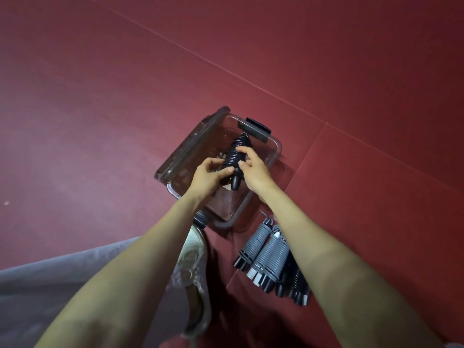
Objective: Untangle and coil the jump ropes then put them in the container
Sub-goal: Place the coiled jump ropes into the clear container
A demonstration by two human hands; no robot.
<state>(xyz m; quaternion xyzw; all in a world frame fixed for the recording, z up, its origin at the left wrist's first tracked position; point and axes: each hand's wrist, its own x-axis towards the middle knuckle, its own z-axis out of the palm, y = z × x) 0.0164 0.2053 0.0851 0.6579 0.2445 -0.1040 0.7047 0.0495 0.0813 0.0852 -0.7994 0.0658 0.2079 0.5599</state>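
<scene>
Two bare hands meet in the middle of the frame, both holding one dark jump rope [233, 153] wound into a tight coil. The left hand [207, 178] has its fingers curled round the lower end of the coil. The right hand [253, 169] grips the coil from the right side, its thumb and fingertips pinching the wound cord near the top. A dark handle end [236, 184] sticks out below the coil, between the two hands.

The coiled rope is held inside the open top of a clear plastic container [278, 149], which sits on the floor at a slant in the centre of the frame. Whether the rope touches the bottom of the container cannot be told. The container's clear lid [187, 146] lies along its upper left edge, tilted. A black latch [256, 127] stands at the container's upper right end, and another dark latch [200, 219] shows at its lower left end, by the left forearm.

Below and to the right of the container, partly under the right forearm, grey coiled jump ropes [266, 251] lie on the floor with their dark and white handle ends pointing toward the lower left. Just beside them, further right, lie more dark coiled ropes [295, 278].

A pale shoe [193, 267] shows in the lower centre, and a grey trouser leg [50, 285] fills the lower left corner. The floor [100, 96] is dark red, crossed by thin pale seams.
</scene>
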